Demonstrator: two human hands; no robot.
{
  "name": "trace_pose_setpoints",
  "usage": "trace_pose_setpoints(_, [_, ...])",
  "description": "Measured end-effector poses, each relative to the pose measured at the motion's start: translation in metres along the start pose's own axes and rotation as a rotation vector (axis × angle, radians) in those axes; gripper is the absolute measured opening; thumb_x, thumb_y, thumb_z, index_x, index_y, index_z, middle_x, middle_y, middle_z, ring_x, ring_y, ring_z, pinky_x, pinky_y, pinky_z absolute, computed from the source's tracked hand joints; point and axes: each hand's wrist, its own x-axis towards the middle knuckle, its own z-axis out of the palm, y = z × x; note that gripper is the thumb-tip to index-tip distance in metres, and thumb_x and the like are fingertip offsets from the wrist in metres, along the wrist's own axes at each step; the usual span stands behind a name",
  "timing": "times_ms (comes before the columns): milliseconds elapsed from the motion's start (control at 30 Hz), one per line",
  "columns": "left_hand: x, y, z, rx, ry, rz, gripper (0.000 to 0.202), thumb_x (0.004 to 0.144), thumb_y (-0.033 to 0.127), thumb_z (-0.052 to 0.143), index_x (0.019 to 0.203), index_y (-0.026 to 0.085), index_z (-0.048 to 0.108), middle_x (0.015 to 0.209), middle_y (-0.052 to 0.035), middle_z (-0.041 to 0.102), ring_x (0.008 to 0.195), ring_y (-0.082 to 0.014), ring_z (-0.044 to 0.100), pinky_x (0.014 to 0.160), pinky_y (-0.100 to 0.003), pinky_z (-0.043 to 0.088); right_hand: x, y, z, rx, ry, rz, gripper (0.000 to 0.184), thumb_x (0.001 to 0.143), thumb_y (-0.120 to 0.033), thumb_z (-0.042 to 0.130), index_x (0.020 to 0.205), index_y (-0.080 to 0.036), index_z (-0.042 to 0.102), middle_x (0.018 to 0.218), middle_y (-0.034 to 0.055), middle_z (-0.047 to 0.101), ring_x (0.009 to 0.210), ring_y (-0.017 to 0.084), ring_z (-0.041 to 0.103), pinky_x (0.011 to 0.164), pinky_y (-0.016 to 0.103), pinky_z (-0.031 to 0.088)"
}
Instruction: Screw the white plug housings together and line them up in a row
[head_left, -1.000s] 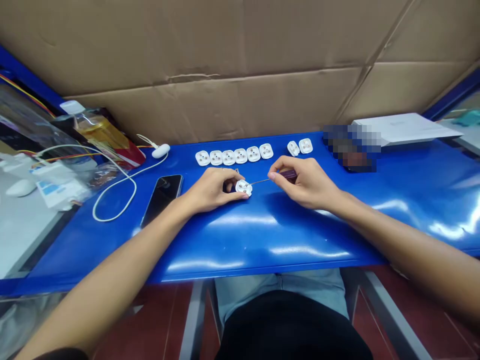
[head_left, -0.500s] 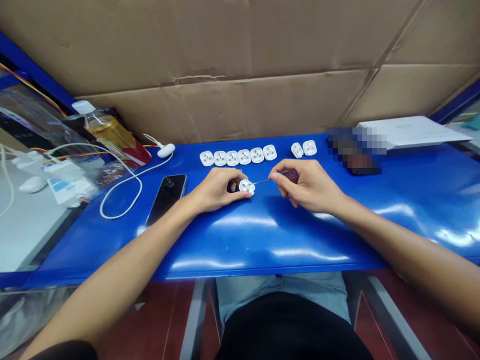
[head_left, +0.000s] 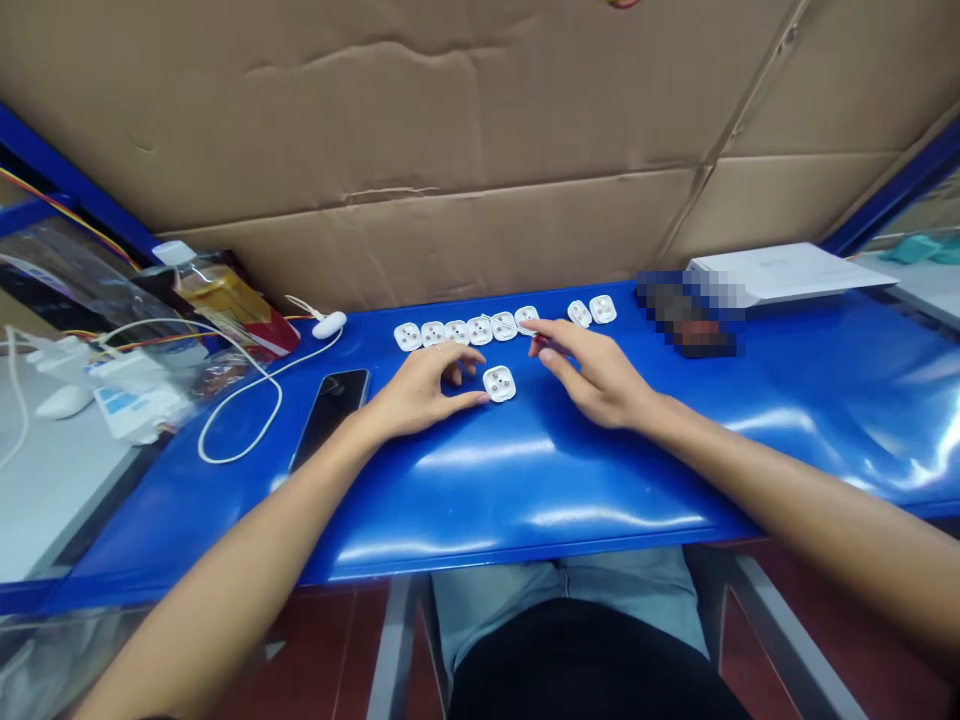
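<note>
On the blue table lies a white plug part (head_left: 499, 383), rounded-square, with small metal contacts in its face. Beside it my left hand (head_left: 439, 387) is open, fingers curved apart, the thumb tip at the part's left edge. My right hand (head_left: 592, 370) is closed around a thin screwdriver (head_left: 510, 323); its dark red handle is mostly hidden by the fingers. The shaft points left, across the row of similar white plug parts (head_left: 456, 333) behind. Two more white parts (head_left: 602, 309) sit to the right of that row.
A black phone (head_left: 330, 412) and a looped white cable (head_left: 279, 385) lie at left. Behind them lean a bottle (head_left: 229, 300) and adapters (head_left: 127, 390). A white box (head_left: 787, 273) and a blurred-out dark object (head_left: 694, 325) stand at right. Cardboard (head_left: 450, 130) walls the back.
My left hand has let go of the plug part, which now lies flat on the table. The screwdriver has come away from it and swung up toward the row. The view has shifted slightly.
</note>
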Motion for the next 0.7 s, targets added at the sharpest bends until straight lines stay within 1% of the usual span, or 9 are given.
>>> trace_pose_setpoints(67, [0.001,0.002,0.003,-0.013,-0.002,0.004,0.039,0.091,0.053,0.079,0.111,0.019,0.077,0.095,-0.0046,0.075,0.084,-0.0204,0.068,0.078,-0.032,0.053,-0.002,0.000,0.005,-0.015,-0.047,-0.018,0.033,0.107,-0.027,0.047,0.135,-0.020,0.064,0.121,0.0108,0.076,0.109,0.025,0.072,0.099,0.044,0.057])
trace_pose_setpoints(133, [0.002,0.006,0.007,-0.034,0.003,-0.005,0.034,0.094,0.051,0.076,0.107,0.020,0.079,0.093,-0.0038,0.077,0.082,-0.0193,0.068,0.077,-0.031,0.053,-0.003,-0.001,0.007,-0.009,-0.061,-0.044,0.027,0.106,-0.026,0.050,0.127,-0.021,0.066,0.123,0.0107,0.076,0.111,0.025,0.072,0.097,0.042,0.057])
trace_pose_setpoints(200, [0.002,0.009,0.011,-0.037,0.012,-0.023,0.032,0.095,0.049,0.075,0.108,0.020,0.080,0.094,-0.0039,0.078,0.082,-0.0190,0.069,0.076,-0.030,0.052,-0.003,-0.003,0.008,-0.017,-0.067,-0.052,0.022,0.104,-0.027,0.053,0.120,-0.022,0.067,0.121,0.0098,0.077,0.110,0.025,0.072,0.096,0.039,0.056])
trace_pose_setpoints(267, [0.002,0.012,0.013,-0.037,0.005,-0.037,0.031,0.095,0.048,0.075,0.110,0.020,0.081,0.095,-0.0039,0.079,0.082,-0.0188,0.069,0.075,-0.030,0.051,-0.003,-0.004,0.007,-0.047,-0.119,-0.008,0.016,0.102,-0.029,0.057,0.113,-0.022,0.066,0.114,0.0085,0.078,0.102,0.024,0.073,0.090,0.037,0.055])
trace_pose_setpoints(367, [0.003,0.012,0.014,-0.060,-0.007,-0.047,0.033,0.094,0.050,0.076,0.110,0.021,0.081,0.091,-0.0031,0.078,0.078,-0.0178,0.068,0.071,-0.029,0.049,-0.002,-0.005,0.003,-0.099,-0.242,0.066,0.011,0.099,-0.031,0.061,0.105,-0.022,0.063,0.093,0.0052,0.077,0.081,0.022,0.071,0.072,0.032,0.048])
trace_pose_setpoints(433, [0.002,0.012,0.015,-0.071,-0.004,-0.051,0.035,0.093,0.051,0.077,0.108,0.020,0.081,0.087,-0.0033,0.077,0.076,-0.0175,0.066,0.070,-0.029,0.048,-0.002,-0.004,0.000,-0.116,-0.294,0.071,0.010,0.099,-0.027,0.057,0.107,-0.021,0.059,0.087,0.0038,0.074,0.073,0.020,0.066,0.066,0.031,0.043])
trace_pose_setpoints(533, [0.002,0.012,0.014,-0.072,-0.030,-0.049,0.033,0.091,0.049,0.079,0.106,0.019,0.081,0.088,-0.0037,0.077,0.077,-0.0177,0.067,0.071,-0.029,0.049,-0.002,-0.005,-0.002,-0.114,-0.304,0.063,0.018,0.098,-0.021,0.050,0.116,-0.020,0.054,0.084,0.0021,0.069,0.069,0.019,0.060,0.066,0.030,0.040])
trace_pose_setpoints(633, [0.002,0.012,0.013,-0.053,-0.061,-0.032,0.030,0.092,0.044,0.079,0.109,0.020,0.080,0.089,-0.0025,0.076,0.079,-0.0172,0.067,0.073,-0.028,0.048,-0.004,-0.005,0.001,-0.133,-0.365,0.026,0.027,0.101,-0.028,0.052,0.127,-0.020,0.055,0.074,-0.0025,0.065,0.061,0.018,0.055,0.061,0.029,0.034])
trace_pose_setpoints(700, [0.002,0.013,0.013,-0.035,-0.065,-0.017,0.029,0.093,0.043,0.078,0.110,0.019,0.079,0.090,-0.0022,0.075,0.079,-0.0169,0.066,0.073,-0.028,0.048,-0.006,-0.005,0.005,-0.183,-0.422,-0.035,0.027,0.103,-0.034,0.054,0.127,-0.022,0.060,0.078,-0.0007,0.070,0.062,0.018,0.057,0.061,0.029,0.032])
